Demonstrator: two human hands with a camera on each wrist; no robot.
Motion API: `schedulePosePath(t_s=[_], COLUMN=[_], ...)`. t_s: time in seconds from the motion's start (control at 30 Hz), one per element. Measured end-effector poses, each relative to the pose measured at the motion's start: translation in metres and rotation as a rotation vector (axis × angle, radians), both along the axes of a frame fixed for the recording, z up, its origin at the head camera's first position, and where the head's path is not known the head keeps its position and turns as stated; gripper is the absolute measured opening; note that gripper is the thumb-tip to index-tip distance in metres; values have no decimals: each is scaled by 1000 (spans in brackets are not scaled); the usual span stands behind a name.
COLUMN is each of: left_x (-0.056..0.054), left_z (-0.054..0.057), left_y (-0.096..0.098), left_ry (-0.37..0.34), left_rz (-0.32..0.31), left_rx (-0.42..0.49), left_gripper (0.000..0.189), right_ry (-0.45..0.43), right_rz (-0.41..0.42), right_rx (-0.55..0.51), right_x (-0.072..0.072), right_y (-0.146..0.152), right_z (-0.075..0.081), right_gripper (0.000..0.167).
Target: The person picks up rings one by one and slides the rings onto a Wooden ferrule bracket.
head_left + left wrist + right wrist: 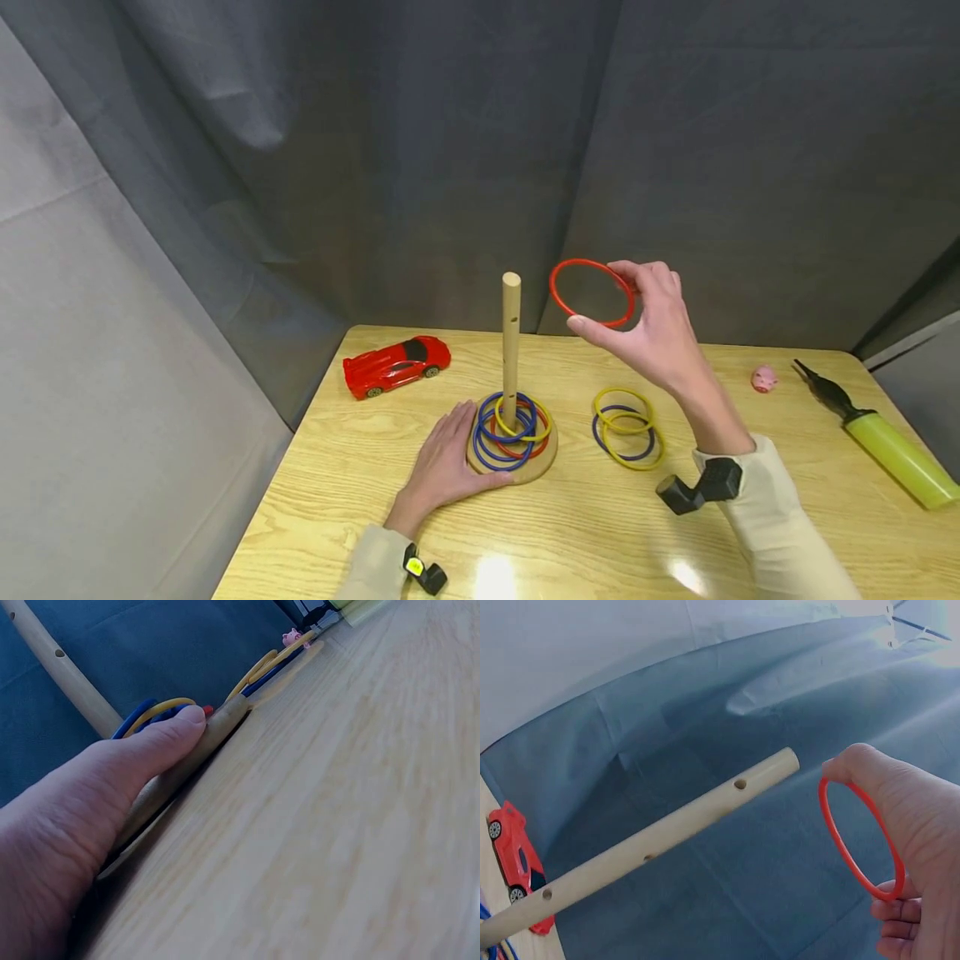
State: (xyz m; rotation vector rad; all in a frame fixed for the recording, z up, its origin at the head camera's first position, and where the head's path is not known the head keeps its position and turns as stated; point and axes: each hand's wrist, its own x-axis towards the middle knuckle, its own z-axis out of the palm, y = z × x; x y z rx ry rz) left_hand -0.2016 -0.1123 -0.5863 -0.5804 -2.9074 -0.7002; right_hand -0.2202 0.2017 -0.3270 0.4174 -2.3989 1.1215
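My right hand (652,321) pinches a red ring (552,285) by its edge between thumb and fingers, raised to the right of the wooden peg (511,350) near the height of its top. The right wrist view shows the ring tilted and apart from the peg's tip. At the peg's foot, several blue, red and yellow rings lie around it on the round wooden base (546,467). My left hand (446,465) rests against the base's left and near side, fingers extended. In the left wrist view its thumb (169,739) lies along the base's rim.
Right of the base, two yellow rings (655,461) and a blue ring (597,432) overlap on the table (585,533). A red toy car (397,367) stands at the back left. Farther right are a pink pig toy (764,379) and a green-and-black hand pump (896,458).
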Motion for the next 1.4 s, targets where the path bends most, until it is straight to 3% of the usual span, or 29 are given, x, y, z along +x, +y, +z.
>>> schedulePosePath(t_s=[0.3,0.77,1.0,1.4], left_x=[0,-1,0,-1], left_z=[-2,-3,-2,-3], left_y=[0,-1,-2,0], left_ry=[12,22,1,15], left_rz=[2,-7,1,3], left_rx=[8,24,23,27], left_gripper=[135,134,135,135], right_ry=[65,73,23,-55], right_rz=[54,111,133,157], right_rx=[-28,26,79,140], right_x=[0,-8,-6,-1], right_y=[-20,-49,-58,-67], right_z=[18,12,-4,-53], right_gripper=[74,80,83,91])
